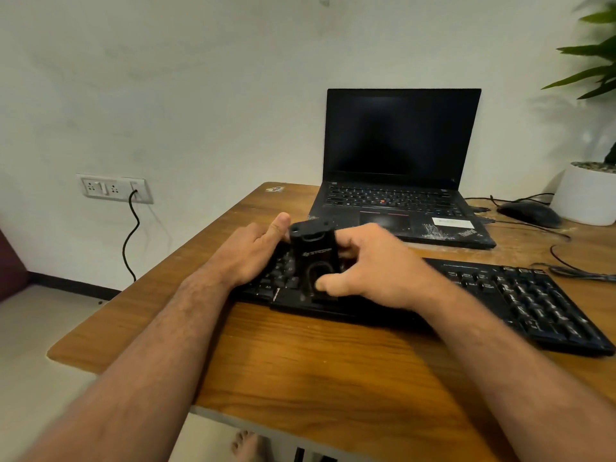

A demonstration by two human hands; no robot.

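Note:
A small black box-shaped device with a pale logo and a loop-shaped part on its near face is held upright over the left end of a black keyboard. My left hand grips its left side, thumb up near the top edge. My right hand grips its right side, thumb pressed on the lower front by the loop. The fingers behind the device are hidden.
An open black laptop with a dark screen stands behind the keyboard on the wooden desk. A black mouse, cables and a white plant pot sit at the right. A wall socket with a plugged cable is left.

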